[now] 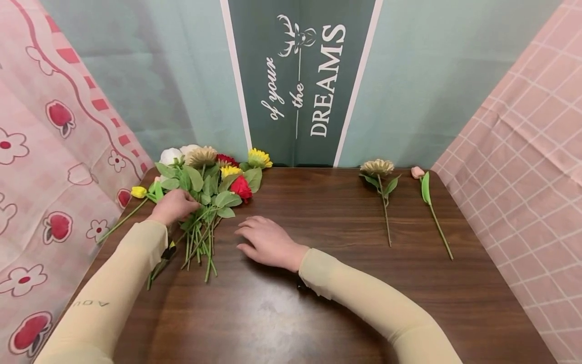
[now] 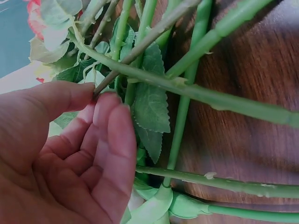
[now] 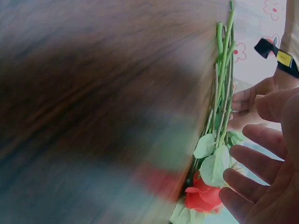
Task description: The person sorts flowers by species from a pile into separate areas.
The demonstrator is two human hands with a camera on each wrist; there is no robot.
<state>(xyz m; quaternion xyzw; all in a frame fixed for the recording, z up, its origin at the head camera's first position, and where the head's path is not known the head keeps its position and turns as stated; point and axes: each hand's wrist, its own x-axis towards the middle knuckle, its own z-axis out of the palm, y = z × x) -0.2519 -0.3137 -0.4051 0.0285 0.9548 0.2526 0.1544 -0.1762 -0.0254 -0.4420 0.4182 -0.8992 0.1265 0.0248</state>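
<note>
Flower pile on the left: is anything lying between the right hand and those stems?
Nothing visible does. The right hand rests flat on bare table, and only open wood separates it from the flower pile, where the left hand already touches the stems.

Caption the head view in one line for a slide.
Left hand rests on a bunch of artificial flowers, right hand flat on the wooden table.
</note>
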